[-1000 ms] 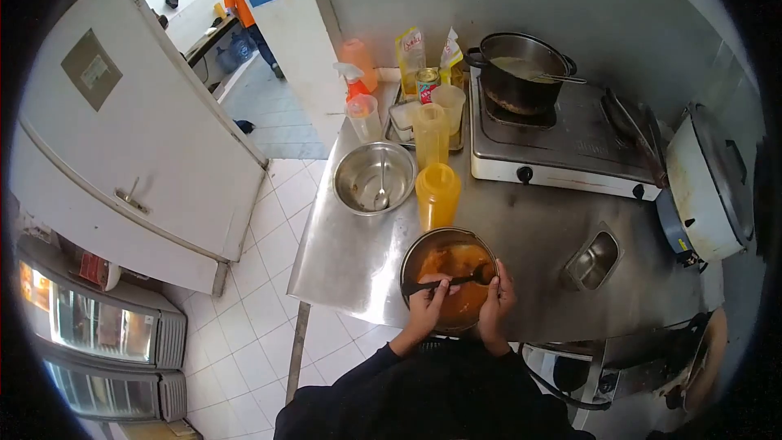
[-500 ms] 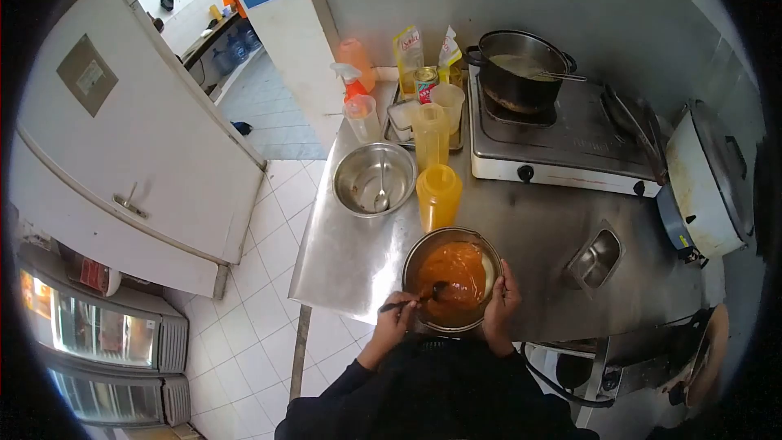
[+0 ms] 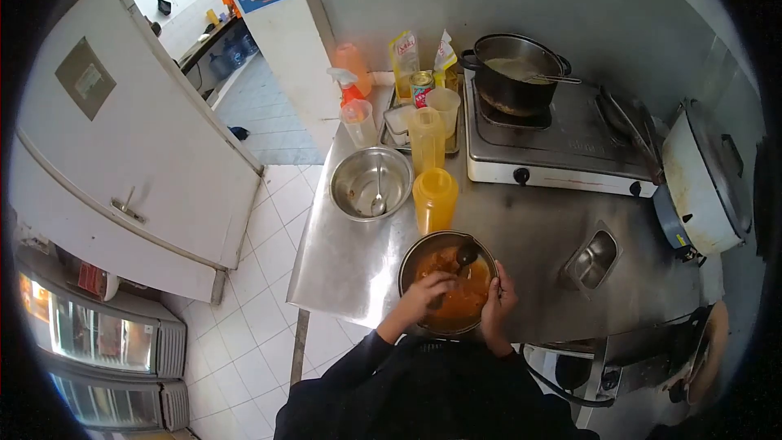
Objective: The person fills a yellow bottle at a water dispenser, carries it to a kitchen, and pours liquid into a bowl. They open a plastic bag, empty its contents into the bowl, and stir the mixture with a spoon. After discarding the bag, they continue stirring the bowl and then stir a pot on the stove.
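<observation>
A round metal bowl (image 3: pixel 402 275) of orange-red sauce (image 3: pixel 466 306) sits at the front edge of the steel counter, close to my body. My left hand (image 3: pixel 427 293) reaches over the bowl, its fingers closed around the handle of a dark spoon (image 3: pixel 467 255). The spoon's round head shows near the far inner wall, with sauce around it. On the right side, my right hand (image 3: pixel 498 303) grips the bowl by its rim, thumb up along the outside. Just beyond the bowl stands a yellow squeeze bottle (image 3: pixel 436 198).
A steel bowl with a spoon (image 3: pixel 358 165) stands at the left. Behind are clear jugs (image 3: pixel 427 138), a spray bottle (image 3: pixel 350 90) and a can (image 3: pixel 421 88). A black pot (image 3: pixel 521 85) rests on the gas stove (image 3: pixel 570 159). A small steel container (image 3: pixel 596 259) lies right.
My left hand has moved forward and right over the bowl, swinging the spoon's head to the far side. The pale patch in the sauce no longer shows. My right hand stays on the rim.
</observation>
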{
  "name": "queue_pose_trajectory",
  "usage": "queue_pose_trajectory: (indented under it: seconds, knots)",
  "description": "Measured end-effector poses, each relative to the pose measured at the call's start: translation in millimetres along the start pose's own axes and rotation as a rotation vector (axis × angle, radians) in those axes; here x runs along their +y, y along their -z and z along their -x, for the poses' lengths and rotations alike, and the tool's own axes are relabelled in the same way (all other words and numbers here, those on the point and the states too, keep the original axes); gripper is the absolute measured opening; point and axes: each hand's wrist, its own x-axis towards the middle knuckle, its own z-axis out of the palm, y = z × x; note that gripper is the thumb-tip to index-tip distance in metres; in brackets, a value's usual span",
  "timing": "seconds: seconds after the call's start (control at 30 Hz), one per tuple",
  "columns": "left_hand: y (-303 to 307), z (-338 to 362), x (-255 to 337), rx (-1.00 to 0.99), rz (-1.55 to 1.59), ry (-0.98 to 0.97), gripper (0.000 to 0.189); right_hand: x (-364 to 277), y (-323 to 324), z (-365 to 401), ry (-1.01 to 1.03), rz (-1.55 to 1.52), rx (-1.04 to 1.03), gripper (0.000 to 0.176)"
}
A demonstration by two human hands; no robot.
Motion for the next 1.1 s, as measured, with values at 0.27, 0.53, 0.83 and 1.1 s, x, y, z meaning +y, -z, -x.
queue_pose_trajectory:
  seconds: [0.27,0.53,0.83,1.1]
  knots:
    - [6,18,-7,-0.103,-0.157,-0.064,0.029,-10,-2,1,0.018,-0.008,0.008,0.027]
    - [1,59,-42,0.339,0.232,0.218,0.012,1,-3,5,-0.033,-0.026,0.034,0.027]
    - [-34,73,-12,0.599,0.797,0.587,0.015,-2,-2,7,-0.012,-0.031,0.042,0.027]
    - [-49,48,7,0.629,0.961,0.644,0.015,-4,-2,7,0.003,-0.031,0.032,0.028]
